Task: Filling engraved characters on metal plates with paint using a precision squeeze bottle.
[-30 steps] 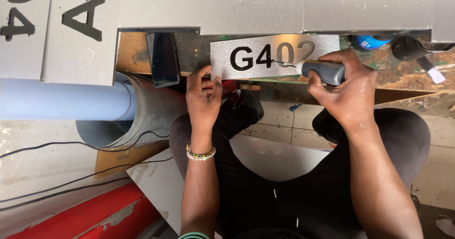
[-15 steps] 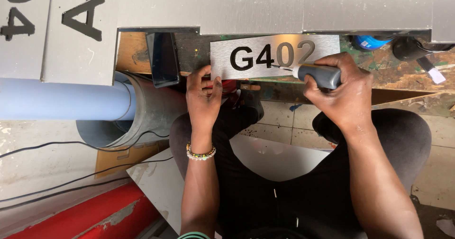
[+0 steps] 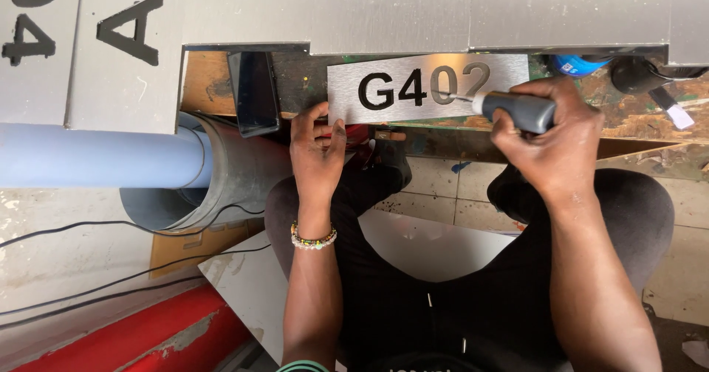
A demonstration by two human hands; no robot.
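A small brushed-metal sign plate [image 3: 347,99] with dark cut-out characters lies on a worn wooden workbench [image 3: 642,114]. My left hand [image 3: 316,150] presses on the plate's lower left edge, holding it down. My right hand [image 3: 550,139] grips a grey-handled tool [image 3: 517,111], like a small brush or pick, whose thin tip touches the characters on the plate's right part. Those right characters look lighter than the left ones.
Large metal sheets [image 3: 384,10] with big dark characters lie above and to the left. A blue pipe [image 3: 96,158] sits in a grey pipe fitting [image 3: 221,176] at left. A dark phone-like slab [image 3: 255,91], cables [image 3: 111,228] and a red board [image 3: 140,339] are nearby.
My right hand has shifted slightly down and left, so the tool's tip now rests on the plate's right characters. My left hand stays on the plate's edge.
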